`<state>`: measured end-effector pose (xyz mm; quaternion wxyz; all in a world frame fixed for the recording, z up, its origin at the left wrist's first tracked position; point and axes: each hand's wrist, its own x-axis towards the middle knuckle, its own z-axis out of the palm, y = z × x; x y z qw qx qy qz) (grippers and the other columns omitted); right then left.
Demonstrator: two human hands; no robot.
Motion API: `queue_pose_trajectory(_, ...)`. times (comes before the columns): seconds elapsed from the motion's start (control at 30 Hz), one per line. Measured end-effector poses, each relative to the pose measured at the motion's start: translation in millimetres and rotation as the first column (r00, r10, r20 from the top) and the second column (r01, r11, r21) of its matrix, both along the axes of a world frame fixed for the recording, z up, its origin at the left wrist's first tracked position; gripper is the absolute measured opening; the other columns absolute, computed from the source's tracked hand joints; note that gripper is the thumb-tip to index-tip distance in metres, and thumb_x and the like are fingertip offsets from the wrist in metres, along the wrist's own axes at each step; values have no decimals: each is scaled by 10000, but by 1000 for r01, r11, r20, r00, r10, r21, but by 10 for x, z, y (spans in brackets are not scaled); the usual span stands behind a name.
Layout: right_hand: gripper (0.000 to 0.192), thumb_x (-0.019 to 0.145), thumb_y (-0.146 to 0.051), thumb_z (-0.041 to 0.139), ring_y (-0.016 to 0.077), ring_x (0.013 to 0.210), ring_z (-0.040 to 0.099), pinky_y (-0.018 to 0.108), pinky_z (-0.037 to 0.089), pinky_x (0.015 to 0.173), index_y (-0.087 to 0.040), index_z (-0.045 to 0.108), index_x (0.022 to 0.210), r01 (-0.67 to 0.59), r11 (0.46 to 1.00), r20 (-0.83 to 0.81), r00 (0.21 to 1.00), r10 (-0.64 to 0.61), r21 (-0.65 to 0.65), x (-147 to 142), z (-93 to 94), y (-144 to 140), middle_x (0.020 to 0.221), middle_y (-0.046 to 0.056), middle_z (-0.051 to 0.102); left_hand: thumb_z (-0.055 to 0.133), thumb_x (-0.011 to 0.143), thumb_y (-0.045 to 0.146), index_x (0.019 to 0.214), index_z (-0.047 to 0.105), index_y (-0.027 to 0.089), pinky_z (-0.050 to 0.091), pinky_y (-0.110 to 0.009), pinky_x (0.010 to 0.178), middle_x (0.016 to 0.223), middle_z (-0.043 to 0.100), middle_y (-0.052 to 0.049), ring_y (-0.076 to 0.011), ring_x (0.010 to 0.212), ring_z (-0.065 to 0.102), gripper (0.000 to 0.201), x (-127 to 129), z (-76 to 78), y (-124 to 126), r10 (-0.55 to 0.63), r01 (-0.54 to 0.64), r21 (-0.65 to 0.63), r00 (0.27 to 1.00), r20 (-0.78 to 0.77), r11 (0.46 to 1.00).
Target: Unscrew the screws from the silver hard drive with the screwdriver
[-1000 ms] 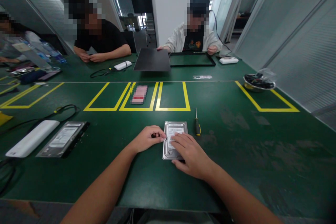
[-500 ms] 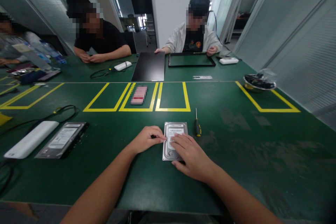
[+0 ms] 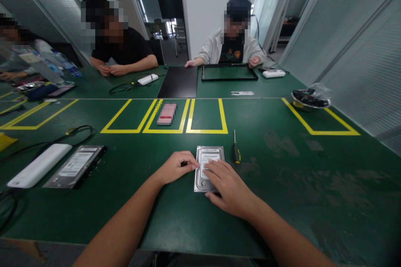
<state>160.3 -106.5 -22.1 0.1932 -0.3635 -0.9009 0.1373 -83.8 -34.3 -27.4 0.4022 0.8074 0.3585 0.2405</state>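
My right hand (image 3: 226,185) lies flat and open on the hard drive (image 3: 209,163), fingers spread over its label. My left hand (image 3: 175,167) sits at the drive's left edge, fingers curled narrow around a small dark piece I can't identify. The drive rests label-up on the green table (image 3: 282,200), long axis running away from me. A screwdriver (image 3: 235,151) lies just right of it, tip pointing away.
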Motion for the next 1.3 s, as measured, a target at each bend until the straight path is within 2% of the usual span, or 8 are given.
queue_pose_trajectory(0.13, 537, 841, -287, 625, 291, 1380, 403, 486, 247, 1194, -126, 533, 1346, 4, 1000, 0, 1000, -4, 1, -5, -4, -1, 1425, 142, 532, 632, 888, 245, 904, 723, 148, 433, -233, 690, 844, 649, -28, -119, 739, 576, 134, 7, -3, -19, 26, -26, -15, 999, -28, 1000)
queue_pose_trajectory(0.43, 539, 838, -280, 628, 299, 1375, 408, 498, 257, 1187, -119, 533, 1344, -1, 1000, 2, 1000, 1, 1, -12, 5, 1, 1421, 150, 534, 588, 899, 246, 873, 649, 152, 403, -239, 699, 811, 611, -1, -125, 742, 527, 115, 32, 7, -33, 23, -23, 10, 997, -70, 1000)
queue_pose_trajectory(1.3, 538, 839, -270, 628, 298, 1366, 413, 489, 262, 1187, -116, 526, 1344, -11, 1000, 8, 1000, 11, 14, -10, 18, -2, 1417, 146, 532, 552, 944, 322, 892, 657, 164, 394, -237, 701, 810, 612, -5, -128, 731, 536, 197, 30, -14, -30, 0, 9, 94, 996, -95, 996)
